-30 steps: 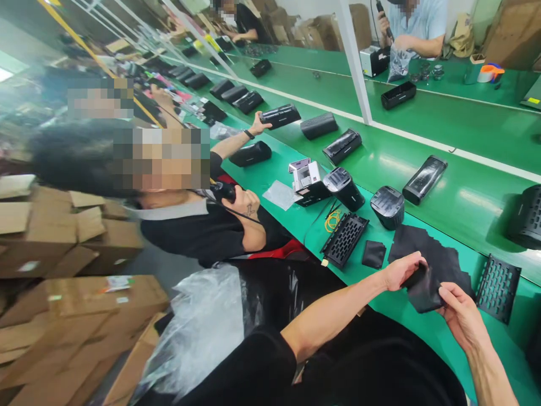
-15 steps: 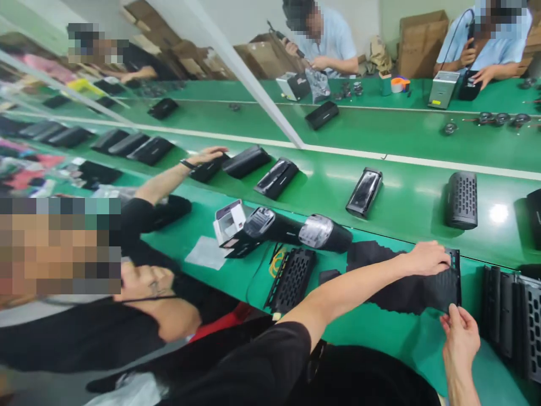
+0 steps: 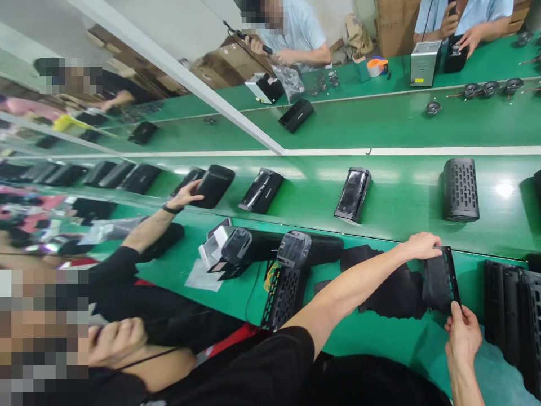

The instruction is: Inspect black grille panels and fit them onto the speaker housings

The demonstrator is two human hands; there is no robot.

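Observation:
A black slotted speaker grille panel (image 3: 451, 275) with dark mesh cloth (image 3: 436, 282) over its face is held between my hands above the green bench. My left hand (image 3: 424, 246) grips its far end, fingers bent over the edge. At the near end, my right hand (image 3: 464, 332) pinches the corner between thumb and fingers. Ragged black cloth sheets (image 3: 386, 293) lie just left of the panel, below my left forearm. Another slotted grille (image 3: 287, 296) rests on the bench further left, beside black speaker bodies (image 3: 325, 250).
Stacked grille panels (image 3: 502, 304) stand at the right. Beyond the bench edge, a green conveyor (image 3: 406, 197) carries several black speakers, including an upright one with a slotted front (image 3: 461, 189). A co-worker's hand (image 3: 186, 195) holds a speaker at left; other people sit across.
The panel in my hands has tilted, its cloth-covered face now showing more separately from the loose sheets. The co-worker at left has lifted a speaker from the conveyor. The camera view has shifted.

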